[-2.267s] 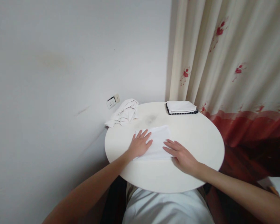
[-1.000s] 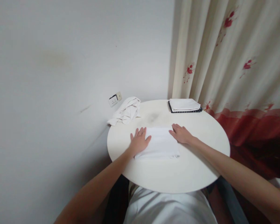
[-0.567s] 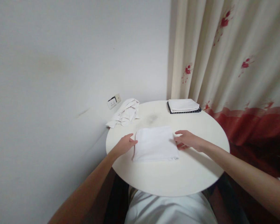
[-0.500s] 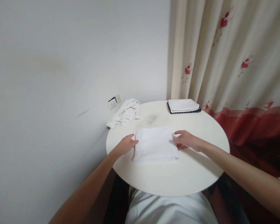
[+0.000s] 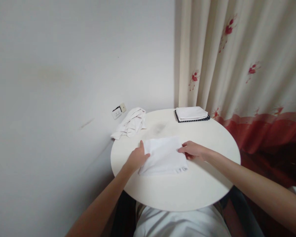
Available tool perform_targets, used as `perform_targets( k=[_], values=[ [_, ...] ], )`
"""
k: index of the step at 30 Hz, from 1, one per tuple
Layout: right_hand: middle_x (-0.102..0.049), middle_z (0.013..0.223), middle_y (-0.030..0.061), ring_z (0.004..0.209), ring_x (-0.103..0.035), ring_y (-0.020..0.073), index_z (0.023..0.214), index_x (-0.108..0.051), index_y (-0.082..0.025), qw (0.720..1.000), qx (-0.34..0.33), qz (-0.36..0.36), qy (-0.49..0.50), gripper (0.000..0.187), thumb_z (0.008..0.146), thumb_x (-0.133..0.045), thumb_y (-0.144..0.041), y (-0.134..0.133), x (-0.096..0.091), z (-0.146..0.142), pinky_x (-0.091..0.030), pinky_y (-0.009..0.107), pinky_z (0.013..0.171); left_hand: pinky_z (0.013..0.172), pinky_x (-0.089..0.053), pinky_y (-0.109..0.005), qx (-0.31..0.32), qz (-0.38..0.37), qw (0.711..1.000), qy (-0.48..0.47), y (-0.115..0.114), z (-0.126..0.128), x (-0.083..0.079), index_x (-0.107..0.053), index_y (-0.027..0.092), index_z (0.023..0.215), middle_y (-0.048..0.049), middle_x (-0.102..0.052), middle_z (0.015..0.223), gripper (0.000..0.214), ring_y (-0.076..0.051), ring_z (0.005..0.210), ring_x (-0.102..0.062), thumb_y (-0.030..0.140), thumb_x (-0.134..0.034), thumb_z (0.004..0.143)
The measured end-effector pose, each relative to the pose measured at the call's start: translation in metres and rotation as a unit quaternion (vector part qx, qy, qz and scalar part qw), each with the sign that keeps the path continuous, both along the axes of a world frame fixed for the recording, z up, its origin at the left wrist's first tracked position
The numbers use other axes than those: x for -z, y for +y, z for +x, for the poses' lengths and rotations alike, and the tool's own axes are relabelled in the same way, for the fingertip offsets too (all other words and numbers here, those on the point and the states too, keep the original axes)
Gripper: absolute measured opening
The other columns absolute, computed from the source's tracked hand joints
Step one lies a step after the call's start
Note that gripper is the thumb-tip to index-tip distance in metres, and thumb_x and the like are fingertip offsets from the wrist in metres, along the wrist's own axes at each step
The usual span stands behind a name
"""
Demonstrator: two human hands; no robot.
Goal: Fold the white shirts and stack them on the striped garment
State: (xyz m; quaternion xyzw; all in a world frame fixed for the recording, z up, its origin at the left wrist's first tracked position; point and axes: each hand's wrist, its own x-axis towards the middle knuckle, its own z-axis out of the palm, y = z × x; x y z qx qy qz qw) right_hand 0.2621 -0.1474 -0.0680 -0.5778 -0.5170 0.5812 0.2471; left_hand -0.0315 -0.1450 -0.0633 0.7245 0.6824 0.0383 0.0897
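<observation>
Two even pinches should keep the cloth (image 5: 162, 156) square, without tugging. My left hand (image 5: 137, 158) pinches its left edge, thumb on top, unseen fingers probably beneath; my right hand (image 5: 193, 150) pinches its right edge. Leftmost, the heap (image 5: 132, 123) is limp and crumpled; central on the round table (image 5: 177, 194), the cloth is thin, smooth, rumpled at one near corner; rightward, the stack (image 5: 191, 113) lies flat.

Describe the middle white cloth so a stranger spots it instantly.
On the round white table, look to the middle. The flat, folded white cloth rectangle there, unlike the crumpled white cloth and white-topped cloth stack behind it, is touched by the left grip and right grip.
</observation>
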Motion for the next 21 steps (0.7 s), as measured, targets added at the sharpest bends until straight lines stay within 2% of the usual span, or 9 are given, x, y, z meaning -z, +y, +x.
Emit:
perform_targets(
  k=[3, 7, 9, 12, 14, 17, 21],
  values=[
    [-0.063, 0.062, -0.0010, 0.049, -0.054, 0.0091, 0.094, -0.059, -0.015, 0.999, 0.034, 0.024, 0.000, 0.024, 0.076, -0.076, -0.020, -0.002, 0.000, -0.002, -0.040, 0.017, 0.041, 0.099, -0.044, -0.039, 0.024, -0.018, 0.999, -0.030, -0.004, 0.004, -0.003, -0.006, -0.001, 0.159, -0.0303, -0.057, 0.137, 0.093, -0.036, 0.125, -0.059, 0.035, -0.057, 0.089],
    [-0.069, 0.077, 0.0023, 0.059, -0.063, 0.0138, 0.113, -0.051, -0.017, 0.998, 0.059, 0.012, 0.033, 0.048, 0.073, -0.078, -0.019, -0.003, 0.002, -0.005, -0.045, 0.020, 0.044, 0.106, -0.040, -0.038, 0.056, -0.009, 0.995, -0.082, -0.003, 0.000, -0.003, -0.009, 0.008, 0.161, -0.0250, -0.054, 0.144, 0.095, -0.033, 0.131, -0.055, 0.029, -0.062, 0.084],
    [-0.071, 0.083, 0.0043, 0.062, -0.065, 0.0148, 0.117, -0.050, -0.017, 0.996, 0.063, -0.003, 0.064, 0.051, 0.074, -0.076, -0.019, -0.005, 0.003, -0.006, -0.048, 0.021, 0.046, 0.105, -0.041, -0.038, 0.045, -0.002, 0.992, -0.115, -0.001, -0.002, -0.001, -0.015, 0.010, 0.161, -0.0230, -0.057, 0.140, 0.096, -0.032, 0.128, -0.057, 0.027, -0.066, 0.081],
    [-0.072, 0.090, 0.0070, 0.067, -0.066, 0.0151, 0.113, -0.055, -0.015, 0.991, 0.056, -0.029, 0.116, 0.043, 0.075, -0.074, -0.017, -0.008, 0.004, -0.008, -0.051, 0.022, 0.051, 0.101, -0.045, -0.035, 0.018, 0.014, 0.977, -0.213, 0.001, -0.006, 0.005, -0.029, 0.016, 0.158, -0.0172, -0.061, 0.136, 0.092, -0.029, 0.120, -0.062, 0.023, -0.072, 0.078],
    [-0.072, 0.090, 0.0070, 0.067, -0.066, 0.0140, 0.108, -0.059, -0.015, 0.987, 0.044, -0.046, 0.146, 0.035, 0.076, -0.073, -0.017, -0.009, 0.004, -0.010, -0.050, 0.021, 0.052, 0.095, -0.050, -0.033, -0.011, 0.016, 0.956, -0.294, 0.000, -0.007, 0.010, -0.034, 0.021, 0.156, -0.0140, -0.061, 0.137, 0.088, -0.025, 0.108, -0.068, 0.021, -0.075, 0.077],
    [-0.073, 0.091, 0.0062, 0.067, -0.066, 0.0132, 0.107, -0.062, -0.016, 0.979, 0.044, -0.061, 0.191, 0.030, 0.078, -0.071, -0.017, -0.009, 0.003, -0.013, -0.049, 0.021, 0.055, 0.084, -0.056, -0.032, -0.067, -0.007, 0.909, -0.412, -0.005, -0.007, 0.011, -0.036, 0.022, 0.155, -0.0162, -0.058, 0.140, 0.087, -0.021, 0.092, -0.072, 0.020, -0.077, 0.078],
    [-0.074, 0.092, 0.0087, 0.074, -0.070, 0.0164, 0.107, -0.064, -0.015, 0.967, 0.047, -0.055, 0.245, 0.028, 0.079, -0.067, -0.014, -0.013, -0.003, -0.019, -0.054, 0.024, 0.064, 0.088, -0.057, -0.034, -0.078, -0.076, 0.823, -0.557, -0.011, -0.005, 0.002, -0.039, 0.021, 0.153, -0.0148, -0.065, 0.132, 0.076, -0.024, 0.103, -0.071, 0.023, -0.072, 0.085]
  ],
)
